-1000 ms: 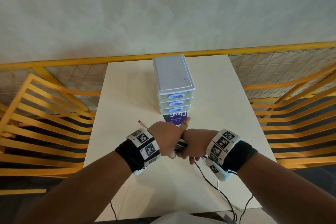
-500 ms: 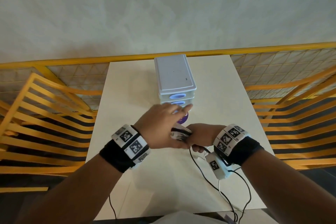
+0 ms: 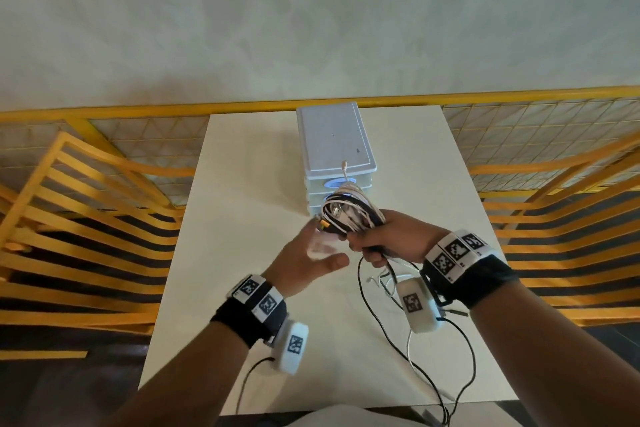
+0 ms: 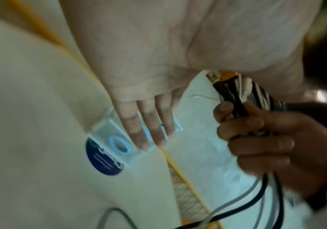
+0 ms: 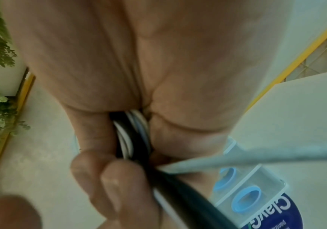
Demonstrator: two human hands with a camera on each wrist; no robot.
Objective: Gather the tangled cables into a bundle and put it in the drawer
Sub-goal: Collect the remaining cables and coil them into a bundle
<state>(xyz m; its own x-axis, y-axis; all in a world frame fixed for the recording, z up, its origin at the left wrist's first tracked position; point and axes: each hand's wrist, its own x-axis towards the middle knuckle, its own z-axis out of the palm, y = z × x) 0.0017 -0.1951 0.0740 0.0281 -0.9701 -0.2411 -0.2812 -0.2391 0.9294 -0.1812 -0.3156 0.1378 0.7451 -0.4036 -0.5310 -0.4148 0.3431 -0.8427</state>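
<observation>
Just in front of the drawer box (image 3: pixel 335 149), which stands at the far middle of the table (image 3: pixel 242 184), the right hand (image 3: pixel 388 239) grips the cable bundle (image 3: pixel 349 215) with its fingers (image 5: pixel 119 186) curled tight around the black and white loops. The bundle is lifted off the table, level with the box's lower drawers, and one thin cable end sticks up across the box's lid edge. Plug ends poke out of the bundle on the side away from the right wrist, among them a gold-tipped plug (image 4: pixel 212 77) and an orange one. Loose black and white cable tails (image 3: pixel 398 340) hang from under the right hand and trail over the table, toward its near edge and away from the box. The left hand (image 3: pixel 311 260) is beside the bundle, fingers straight and spread, holding nothing; in the left wrist view its fingertips (image 4: pixel 141 139) lie over the box's drawer fronts, though blur hides whether they touch. A round dark blue label (image 4: pixel 102 161) lies on the table at the foot of the box.
</observation>
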